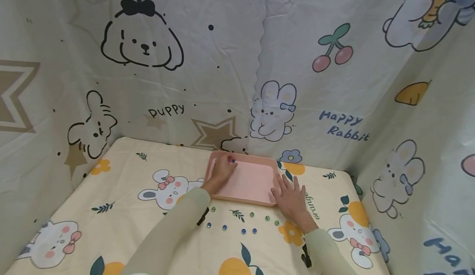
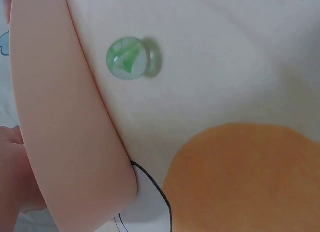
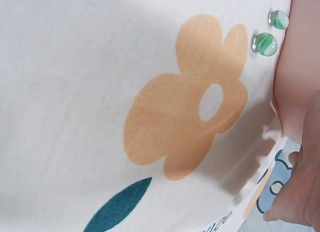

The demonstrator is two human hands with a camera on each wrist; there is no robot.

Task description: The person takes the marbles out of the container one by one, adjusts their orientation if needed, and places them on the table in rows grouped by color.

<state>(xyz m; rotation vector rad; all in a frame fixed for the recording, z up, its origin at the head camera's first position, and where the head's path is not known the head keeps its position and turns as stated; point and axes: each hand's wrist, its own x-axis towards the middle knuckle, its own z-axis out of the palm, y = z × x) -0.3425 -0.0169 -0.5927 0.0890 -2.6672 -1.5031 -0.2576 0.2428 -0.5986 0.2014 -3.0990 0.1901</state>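
A pink rectangular tray (image 1: 256, 180) lies on the patterned cloth. My left hand (image 1: 221, 170) reaches over its left part, pinching a blue marble (image 1: 233, 161) between thumb and fingers near the far side. At the tray's right edge, my right hand (image 1: 291, 198) rests with fingers spread and straight. In front of the tray is a row of green marbles (image 1: 252, 215), with a row of blue marbles (image 1: 224, 227) nearer to me. The left wrist view has one green marble (image 2: 127, 57) beside the tray wall (image 2: 65, 117); two green marbles (image 3: 265, 44) appear in the right wrist view.
The table is covered with a cream cloth (image 1: 122, 176) printed with rabbits, oranges and flowers. Behind and at both sides hang pale printed curtains (image 1: 222, 60), close to the tray's far edge.
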